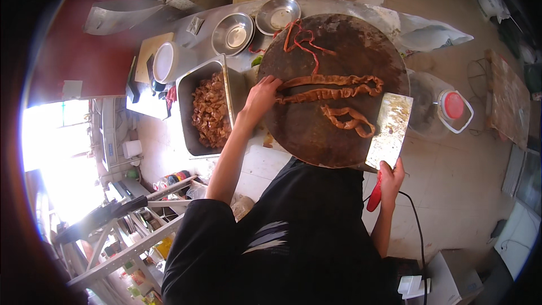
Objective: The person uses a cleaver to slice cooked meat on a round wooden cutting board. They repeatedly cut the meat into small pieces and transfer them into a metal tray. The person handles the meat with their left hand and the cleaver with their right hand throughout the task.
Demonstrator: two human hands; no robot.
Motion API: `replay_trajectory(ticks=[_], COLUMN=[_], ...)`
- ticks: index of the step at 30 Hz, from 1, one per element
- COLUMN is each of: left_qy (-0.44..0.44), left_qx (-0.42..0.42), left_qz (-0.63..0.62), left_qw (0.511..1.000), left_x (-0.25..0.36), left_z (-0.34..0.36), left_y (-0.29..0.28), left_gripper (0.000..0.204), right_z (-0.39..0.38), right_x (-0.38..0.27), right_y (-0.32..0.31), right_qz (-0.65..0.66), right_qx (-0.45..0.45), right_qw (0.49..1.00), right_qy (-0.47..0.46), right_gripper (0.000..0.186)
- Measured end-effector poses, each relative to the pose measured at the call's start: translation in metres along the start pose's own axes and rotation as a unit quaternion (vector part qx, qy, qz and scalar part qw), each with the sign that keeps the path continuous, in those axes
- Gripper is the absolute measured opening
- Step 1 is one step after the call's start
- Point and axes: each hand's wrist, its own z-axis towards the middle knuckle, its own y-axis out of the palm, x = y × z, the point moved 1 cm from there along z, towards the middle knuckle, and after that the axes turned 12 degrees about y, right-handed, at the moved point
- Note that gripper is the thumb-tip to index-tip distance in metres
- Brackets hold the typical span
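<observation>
A round dark chopping board [350, 39] lies in front of me. Across it stretches a long brown intestine [333, 95], folded into two strands. My left hand [262, 96] grips the strands' ends at the board's left edge, its fingers bent and partly hidden. A shorter curled piece of intestine [341, 125] lies nearer to me, touched by neither hand. At the board's right front, my right hand [390, 183] is wrapped around the red handle of a cleaver [390, 127]. The cleaver's broad, stained blade points away from me, over the board's edge and apart from the intestine.
A metal pan [227, 87] of chopped brown pieces stands left of the board. Steel bowls [232, 34] and a white tub [165, 62] are farther back. Red string [307, 39] lies on the board's far side. To the right stands a large clear jug with a red cap [453, 104].
</observation>
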Motion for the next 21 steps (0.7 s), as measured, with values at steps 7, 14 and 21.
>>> replay_trajectory(ticks=[7, 14, 21], left_qy=[-0.006, -0.03, -0.06], left_qx=[0.012, 0.009, 0.036], left_qz=[0.015, 0.028, 0.004], left_qw=[1.0, 0.999, 0.998], left_x=[-0.008, -0.02, -0.012], left_z=[-0.011, -0.024, -0.028], left_y=[-0.001, 0.004, 0.001], left_gripper=[0.017, 0.014, 0.024], right_z=[-0.005, -0.01, 0.011], right_x=[-0.006, -0.023, -0.066], right_y=[0.0, -0.015, -0.057], right_qz=[0.004, -0.044, -0.29], right_qx=[0.005, 0.038, 0.119], right_qw=[1.0, 0.997, 0.927], right_qy=[0.006, -0.046, -0.206], right_gripper=[0.009, 0.006, 0.017])
